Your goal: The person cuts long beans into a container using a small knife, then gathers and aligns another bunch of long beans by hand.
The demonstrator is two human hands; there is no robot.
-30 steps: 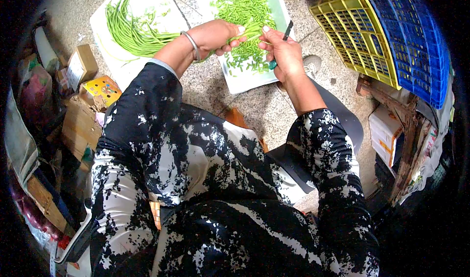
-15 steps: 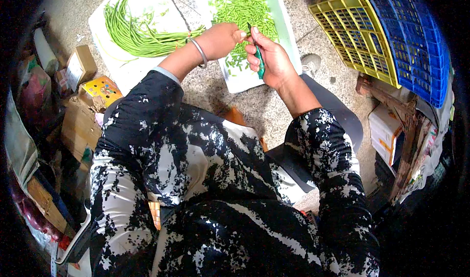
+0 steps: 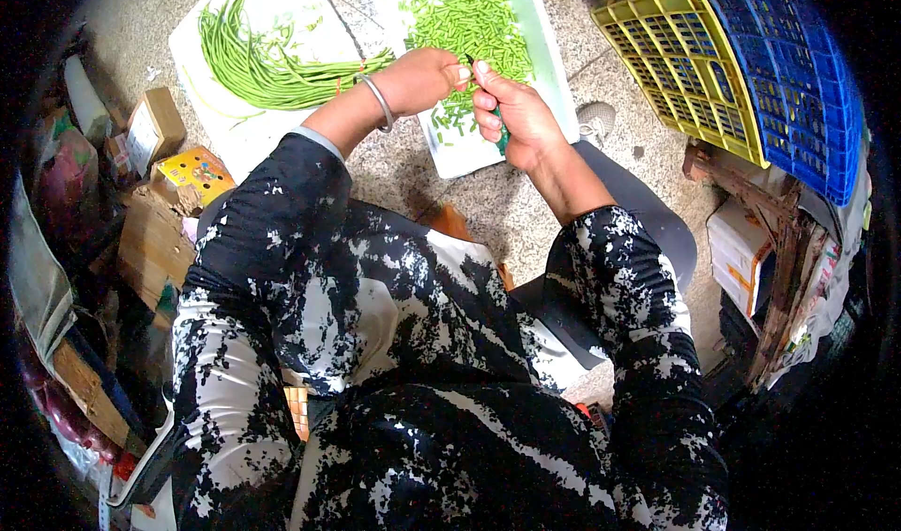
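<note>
My left hand, with a bangle at the wrist, is closed in a pinch on green long beans, mostly hidden under the fingers. Against its fingertips, my right hand grips a small knife by its green handle; the dark blade tip shows by the right thumb. Both hands are over a pale tub holding many short cut bean pieces. To the left, a bundle of long beans lies on a white board, a reddish tie near the end by my left hand.
Stacked yellow and blue crates stand at the right, above a wooden frame and a white box. Cardboard boxes and a yellow box crowd the left. A shoe rests beside the tub.
The knife has turned in my right hand, its blade now nearer the left fingertips and less of its handle showing. The right thumb has shifted slightly left; the bundle and tub stay about where they were.
</note>
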